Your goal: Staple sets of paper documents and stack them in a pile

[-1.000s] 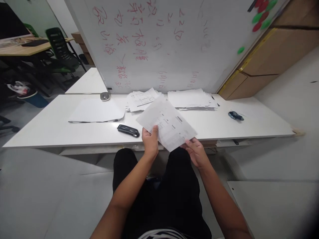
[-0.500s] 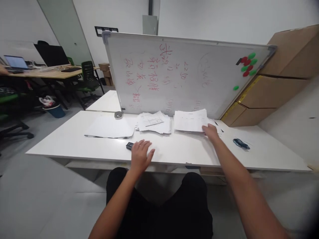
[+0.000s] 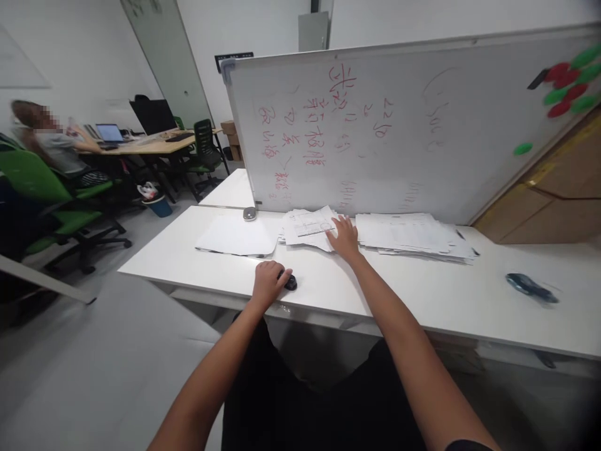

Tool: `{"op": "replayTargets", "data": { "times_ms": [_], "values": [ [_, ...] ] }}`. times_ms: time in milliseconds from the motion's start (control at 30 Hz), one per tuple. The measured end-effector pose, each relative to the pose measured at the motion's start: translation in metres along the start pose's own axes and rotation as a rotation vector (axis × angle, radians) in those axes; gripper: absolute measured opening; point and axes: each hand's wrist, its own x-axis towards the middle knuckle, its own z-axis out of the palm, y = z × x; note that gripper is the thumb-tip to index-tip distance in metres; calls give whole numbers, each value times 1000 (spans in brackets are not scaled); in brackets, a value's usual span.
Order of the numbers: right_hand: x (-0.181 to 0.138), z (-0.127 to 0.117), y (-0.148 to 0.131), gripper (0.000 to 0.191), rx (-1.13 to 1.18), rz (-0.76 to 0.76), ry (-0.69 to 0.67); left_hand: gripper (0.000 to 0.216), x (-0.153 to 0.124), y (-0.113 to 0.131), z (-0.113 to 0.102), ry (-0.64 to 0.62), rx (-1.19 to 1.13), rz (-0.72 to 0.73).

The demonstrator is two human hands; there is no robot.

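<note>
My left hand (image 3: 268,282) rests near the front edge of the desk, its fingers curled round a small black object (image 3: 291,283) that the hand partly hides. Reaching forward, my right hand (image 3: 345,238) has its fingers and thumb apart at the right edge of the middle paper stack (image 3: 307,227). A sheet with a printed drawing lies on top of that stack. To the right is a wider, uneven pile of papers (image 3: 404,232). White sheets (image 3: 237,237) lie at the left, over something dark-edged.
A whiteboard (image 3: 305,138) with red writing and magnets stands behind the papers. Beside the white sheets is a computer mouse (image 3: 250,214). A blurred dark-blue object (image 3: 530,288) lies at the right, near cardboard boxes (image 3: 539,207). A person (image 3: 66,147) sits at another desk.
My right hand has left the right-hand papers, which now lie flat on their pile, and moved left to the middle stack. My left hand has closed on the black object. The view has turned left.
</note>
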Motion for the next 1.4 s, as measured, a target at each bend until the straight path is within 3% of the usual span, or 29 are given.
{"op": "replayTargets", "data": {
  "times_ms": [100, 333, 667, 833, 1067, 1400],
  "values": [
    [-3, 20, -20, 57, -49, -75, -195, 36, -1, 1, 0, 16, 17, -15],
    [-14, 24, -20, 51, -114, -122, -90, 35, -2, 1, 0, 27, -11, -24],
    [-16, 11, -14, 59, -96, -127, -219, 35, -3, 1, 2, 31, -27, -57],
    [-18, 17, -16, 44, -108, -128, -107, 34, -3, 0, 2, 45, -15, -56],
    [-16, 22, -14, 37, -157, -365, 142, 32, -3, -1, 3, 75, -16, -45],
    [-13, 15, -8, 32, -119, -319, 321, 31, -3, -1, 4, 86, -22, -38]
  ]
}}
